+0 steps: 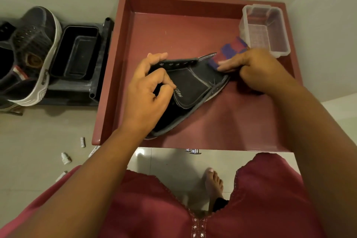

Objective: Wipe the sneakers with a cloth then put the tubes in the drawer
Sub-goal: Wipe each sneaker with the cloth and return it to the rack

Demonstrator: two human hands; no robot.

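Note:
A black sneaker (195, 85) hangs over the open red drawer (119, 67), its opening toward me. My left hand (148, 91) grips it at the collar and eyelet flap. My right hand (257, 69) presses a red and blue cloth (229, 52) against the sneaker's toe end, fingers curled round the cloth. A second grey sneaker with a white sole (36, 52) lies on its side at the left. Several small white tubes (66, 158) lie on the counter near my left elbow, one of them a tube (82, 142) close to the drawer's corner.
A clear plastic box (264, 31) stands in the drawer's far right corner. A black tray holding a black rectangular tub (77, 52) sits left of the drawer, beside the grey sneaker. Below the drawer front I see its metal knob (194, 151), tiled floor and a bare foot (213, 183).

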